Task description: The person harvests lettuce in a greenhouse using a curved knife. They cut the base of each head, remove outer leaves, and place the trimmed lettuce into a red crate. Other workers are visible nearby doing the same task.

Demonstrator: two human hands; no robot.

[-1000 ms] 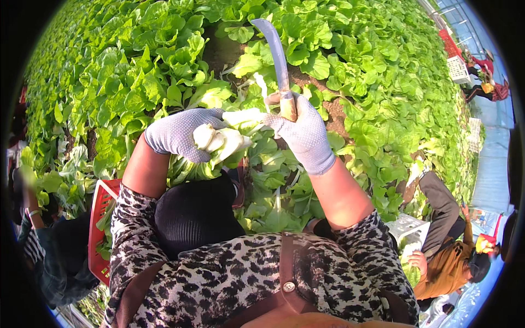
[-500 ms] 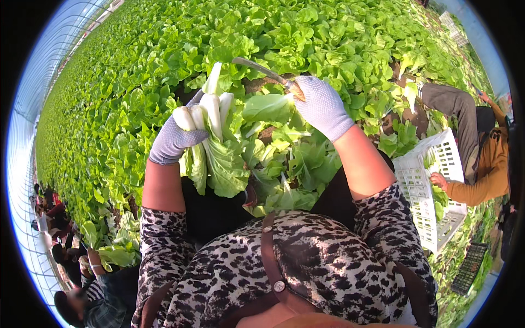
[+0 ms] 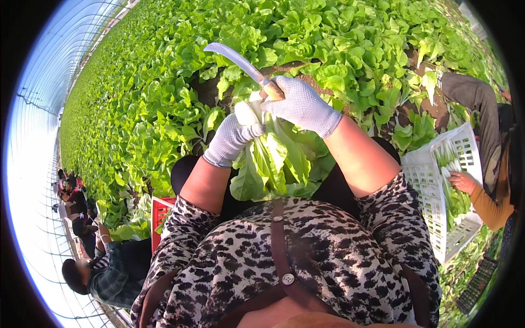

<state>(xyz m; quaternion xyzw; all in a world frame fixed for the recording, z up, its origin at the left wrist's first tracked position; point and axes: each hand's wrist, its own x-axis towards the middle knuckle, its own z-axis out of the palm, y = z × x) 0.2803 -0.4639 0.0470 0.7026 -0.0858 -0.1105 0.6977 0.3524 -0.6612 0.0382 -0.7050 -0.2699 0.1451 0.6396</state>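
Observation:
My left hand (image 3: pixel 231 141), in a pale grey knit glove, is closed around the thick white stems of a bunch of leafy greens (image 3: pixel 257 169). The green leaves hang down in front of my body, roots end upward. In my gloved right hand (image 3: pixel 305 106) a sickle (image 3: pixel 236 58) is gripped by its short wooden handle, its curved blade pointing up and to the left, away from me. The right fingers also touch the top of the white stems, close beside the left hand. Part of the bunch is hidden behind the hands.
Dense rows of green plants (image 3: pixel 147 93) spread ahead and left. At right, a white slatted crate (image 3: pixel 426 188) holds greens, with a co-worker's hand (image 3: pixel 464 182) in it. A red crate (image 3: pixel 162 206) sits by my left elbow. Other people (image 3: pixel 109 273) crouch at lower left; a dark crate (image 3: pixel 477 284) lies lower right.
My two hands have come together. The left hand moved right with the bunch; the right hand moved left, bringing the sickle to its stems. A leaf beside the right hand has gone from there.

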